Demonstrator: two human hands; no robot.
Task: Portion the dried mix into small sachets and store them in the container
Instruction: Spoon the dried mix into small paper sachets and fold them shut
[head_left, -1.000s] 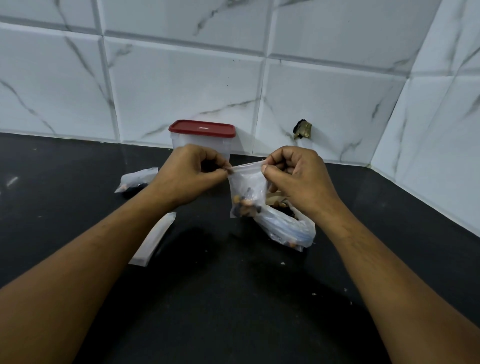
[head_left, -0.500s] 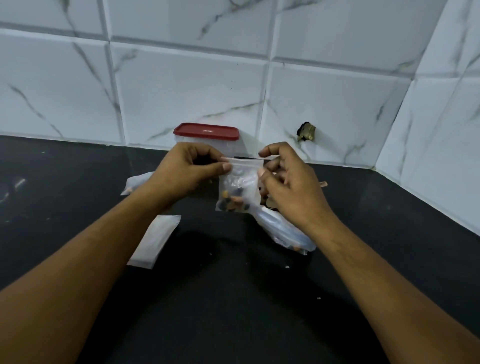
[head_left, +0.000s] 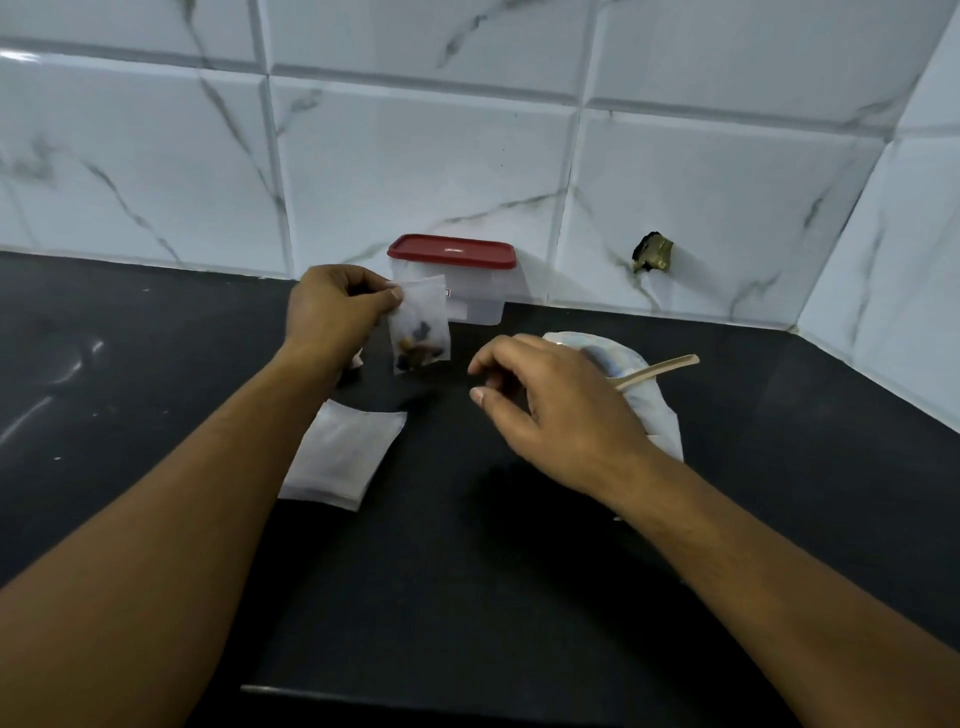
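Observation:
My left hand (head_left: 335, 312) pinches the top corner of a small clear sachet (head_left: 420, 327) with dried mix in its bottom; the sachet hangs above the black counter, in front of the container. My right hand (head_left: 556, 410) hovers to the sachet's right with relaxed fingers, holding nothing. The clear container (head_left: 470, 296) with a red lid (head_left: 452, 251) on it stands against the wall tiles. Behind my right hand lies the large bag of dried mix (head_left: 647, 400) with a wooden spoon (head_left: 657, 370) sticking out of it.
A stack of unfilled sachets (head_left: 343, 452) lies flat on the black counter (head_left: 467, 597) under my left forearm. Another small bag (head_left: 357, 361) is mostly hidden behind my left wrist. Tiled walls meet in a corner at the right. A brass fitting (head_left: 652, 253) sits in the wall.
My right hand let go of the sachet and moved right and down. My left hand now holds the sachet alone and has carried it toward the container.

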